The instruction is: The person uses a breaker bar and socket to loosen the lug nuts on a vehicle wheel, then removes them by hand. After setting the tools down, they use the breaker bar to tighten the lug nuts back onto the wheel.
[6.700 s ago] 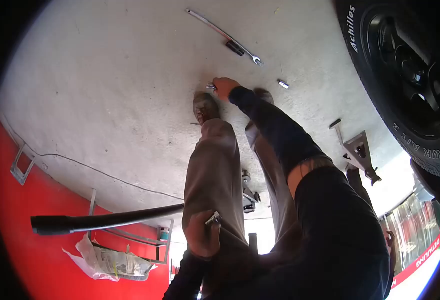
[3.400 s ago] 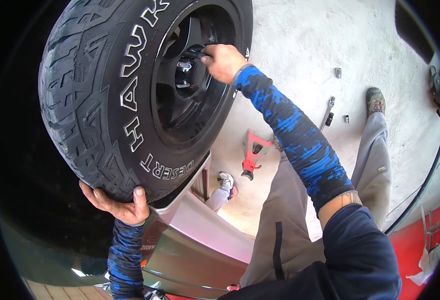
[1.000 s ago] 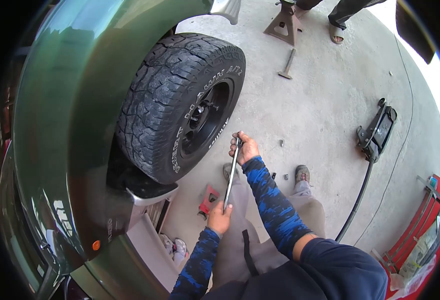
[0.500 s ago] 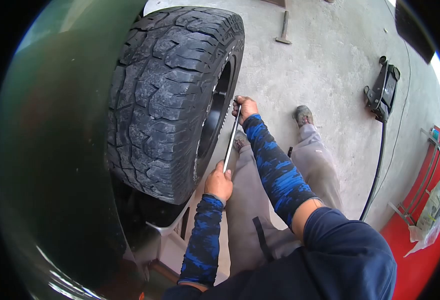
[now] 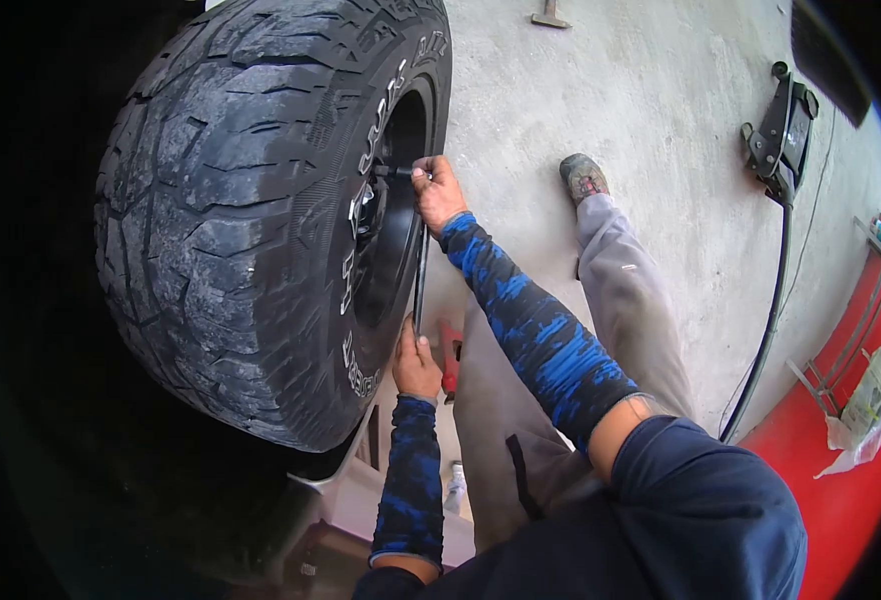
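Note:
A large black tyre [image 5: 211,220] with white sidewall lettering stands at the left, its dark wheel rim [image 5: 391,255] facing right. My right hand [image 5: 441,192] grips the upper end of a long metal wrench [image 5: 421,275], where a dark socket piece reaches into the wheel near the lug nuts. Lower down, my left hand [image 5: 417,368] holds the wrench's other end, close beside the tyre's sidewall. The wrench runs nearly upright between both hands, in front of the rim.
A hammer [image 5: 551,16] lies on the concrete floor at the top. At the right are a black floor jack [image 5: 783,135] with a long handle and a red surface [image 5: 811,505] bearing a plastic bag [image 5: 869,410]. Something red [image 5: 450,360] shows beside my left hand.
Both hands and the wrench have moved left to the wheel, and the socket end now reaches into the rim. The view has shifted, showing more of the wheel's face.

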The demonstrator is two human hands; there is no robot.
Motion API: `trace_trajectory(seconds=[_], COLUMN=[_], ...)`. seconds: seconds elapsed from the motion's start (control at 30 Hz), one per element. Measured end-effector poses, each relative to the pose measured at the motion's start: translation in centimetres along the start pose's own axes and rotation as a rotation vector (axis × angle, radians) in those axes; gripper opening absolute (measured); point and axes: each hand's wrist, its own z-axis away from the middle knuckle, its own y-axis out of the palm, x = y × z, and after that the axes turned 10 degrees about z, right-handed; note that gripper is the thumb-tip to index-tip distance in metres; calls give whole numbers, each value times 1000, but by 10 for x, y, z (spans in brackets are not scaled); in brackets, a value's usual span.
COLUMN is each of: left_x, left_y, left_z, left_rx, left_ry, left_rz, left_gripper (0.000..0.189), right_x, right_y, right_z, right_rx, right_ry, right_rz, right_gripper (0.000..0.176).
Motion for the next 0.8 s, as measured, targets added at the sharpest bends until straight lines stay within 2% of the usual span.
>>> trace_trajectory(seconds=[0.1,0.17,0.2,0.3,0.37,0.5,0.8], left_x=[20,30,28,12,-5,-23,-33], left_y=[11,18,20,25,24,12,0], left_z=[-7,-9,-9,7,19,34,15], left_rx=[-47,45,108,160,9,15,30], left_ry=[-44,-54,-115,-239,-98,-124,-43], left_rz=[40,13,80,228,246,185,155], left_gripper=[46,47,47,47,46,46,45], right_x=[14,9,13,10,31,23,32], right_y=[-3,-1,-7,-9,-10,-16,-10], right_z=[10,11,7,6,22,29,9], right_rx=[-45,28,107,212,-11,18,-25], right_ry=[-54,-129,-68,-25,208,281,239], right_rz=[60,194,154,21,-565,-629,-493], right_gripper=[23,27,32,29,20,13,9])
